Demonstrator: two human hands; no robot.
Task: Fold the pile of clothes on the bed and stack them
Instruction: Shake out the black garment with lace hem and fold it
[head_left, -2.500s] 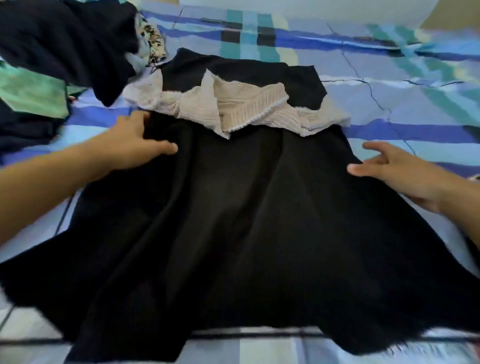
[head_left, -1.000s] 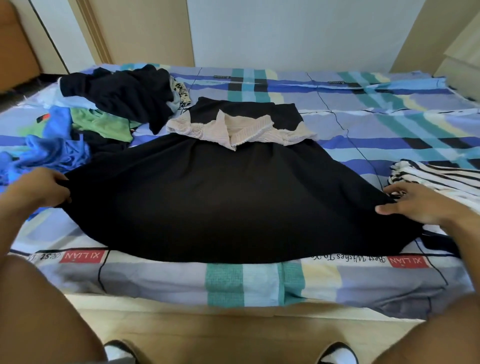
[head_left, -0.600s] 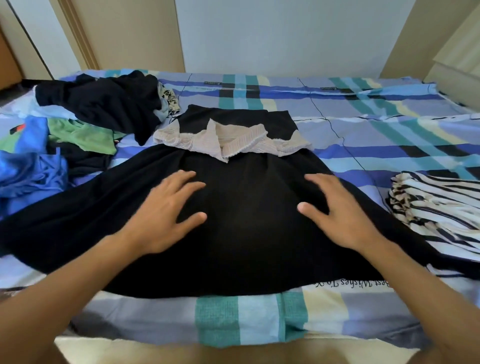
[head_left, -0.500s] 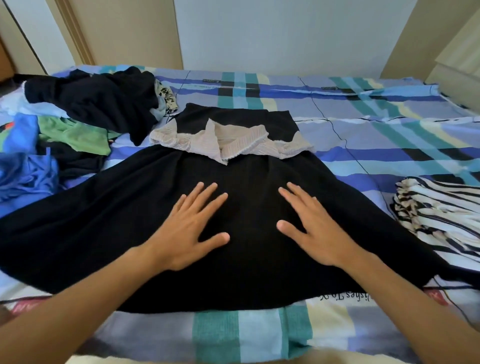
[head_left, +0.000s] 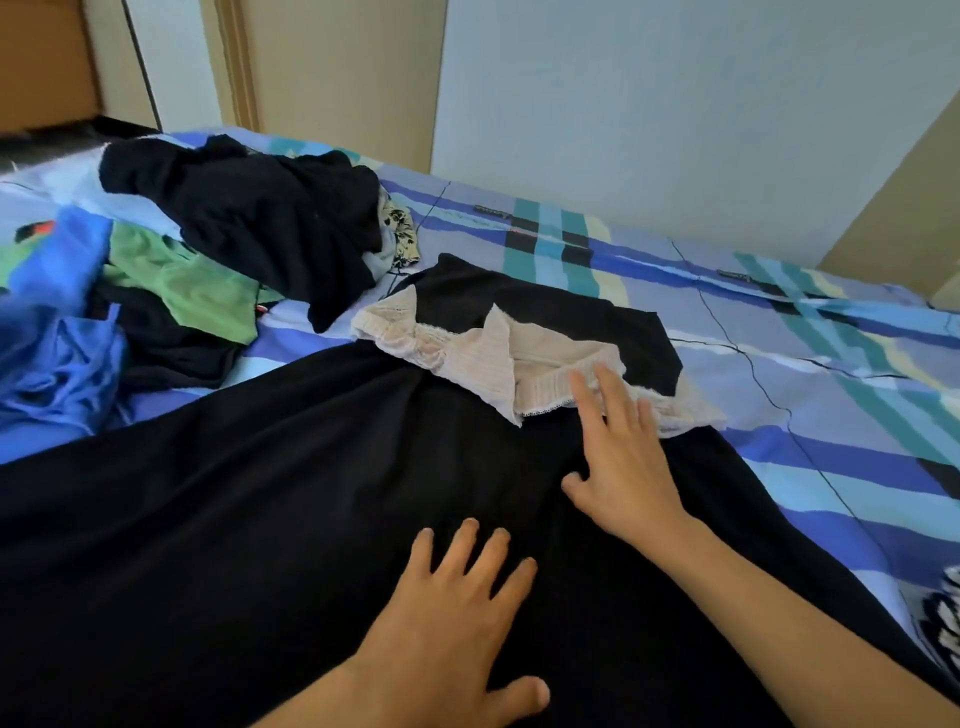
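Black dress (head_left: 249, 530), left hand (head_left: 452, 639) and right hand (head_left: 626, 467) flat on it, fingers (head_left: 614, 397) splayed open

Pale wall (head_left: 675, 104), beige door frame (head_left: 236, 62)

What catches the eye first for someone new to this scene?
A large black dress lies spread over the striped bed, with cream lace trim across its upper part. The left hand and the right hand lie flat on it, the right one's fingers touching the lace. A heap of unfolded clothes sits at the far left.
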